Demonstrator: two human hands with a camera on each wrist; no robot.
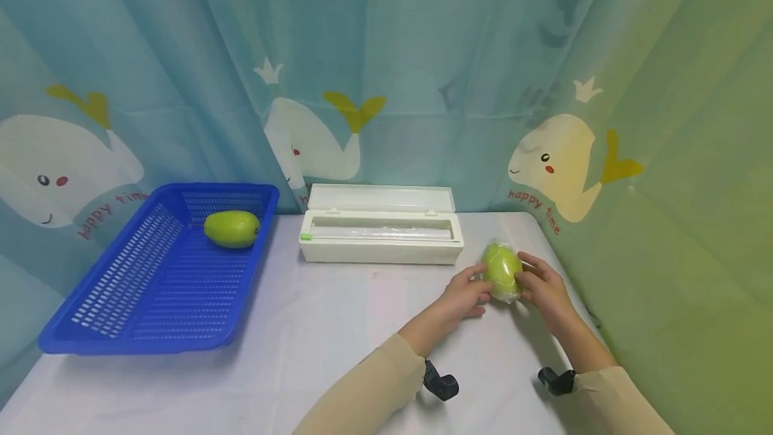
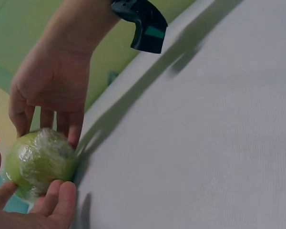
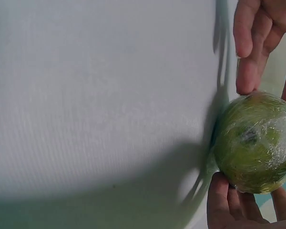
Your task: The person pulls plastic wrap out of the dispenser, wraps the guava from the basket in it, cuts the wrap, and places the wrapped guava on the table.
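Observation:
A green mango [image 1: 502, 270] wrapped in clear cling film is near the table's right edge. My left hand [image 1: 462, 297] holds it from the left, fingertips against the film. From the right side, my right hand [image 1: 546, 291] grips the same fruit with its thumb and fingers. The crinkled film gathers over one end of the wrapped mango [image 2: 40, 162] in the left wrist view. In the right wrist view, fingers of both hands touch opposite sides of the wrapped mango [image 3: 255, 143]. Whether it bears on the table cannot be told.
Behind and left of my hands stands a white cling film dispenser [image 1: 382, 252], lid [image 1: 382, 198] raised, a film roll [image 1: 386, 232] inside. A blue plastic basket [image 1: 187, 307] on the left holds an unwrapped mango [image 1: 232, 229]. A whale-print curtain [image 1: 417, 72] hangs behind the white table [image 1: 338, 327].

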